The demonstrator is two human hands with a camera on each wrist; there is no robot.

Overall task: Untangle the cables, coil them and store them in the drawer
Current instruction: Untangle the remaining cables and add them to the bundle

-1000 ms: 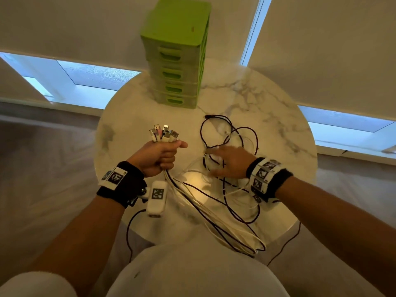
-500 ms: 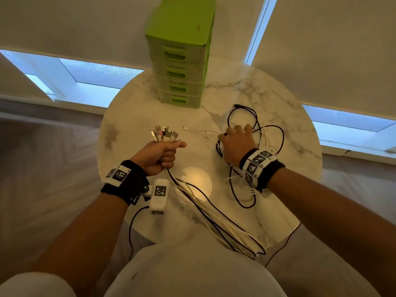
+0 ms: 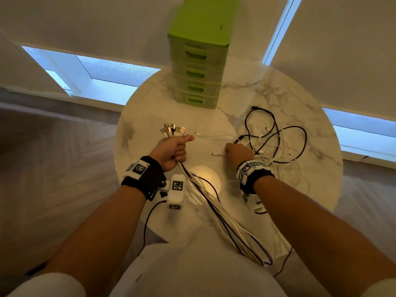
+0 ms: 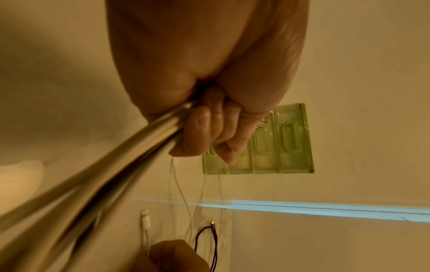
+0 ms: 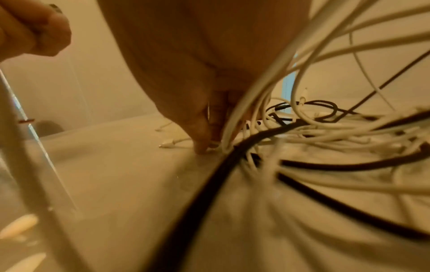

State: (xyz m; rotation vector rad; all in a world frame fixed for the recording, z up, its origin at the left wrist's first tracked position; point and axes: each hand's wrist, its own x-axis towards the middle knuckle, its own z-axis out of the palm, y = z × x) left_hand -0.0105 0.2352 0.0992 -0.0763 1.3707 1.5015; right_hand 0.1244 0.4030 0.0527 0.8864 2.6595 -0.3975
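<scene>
Round marble table (image 3: 289, 99); green drawer unit (image 3: 198, 67) at far edge, drawers shut, bare marble between it and the hands. Left hand (image 3: 171, 150) fisted round cable bundle (image 3: 216, 206), plugs fanned above the fist; strands loop over the near rim. Right hand (image 3: 236, 152), fingertips (image 5: 201, 147) pinching a white cable (image 5: 172, 142) beside the loose tangle (image 3: 276, 144). Versus 0.5 s ago: right hand has drawn nearer; tangle spread wider.

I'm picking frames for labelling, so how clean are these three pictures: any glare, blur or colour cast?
Head view: bright lamp glare on the marble table, wide-angle bending at the edges, otherwise sharp. Left wrist view: orange cast, cable bundle blurred below the left hand. Right wrist view: same cast, near cables smeared, right hand soft.
</scene>
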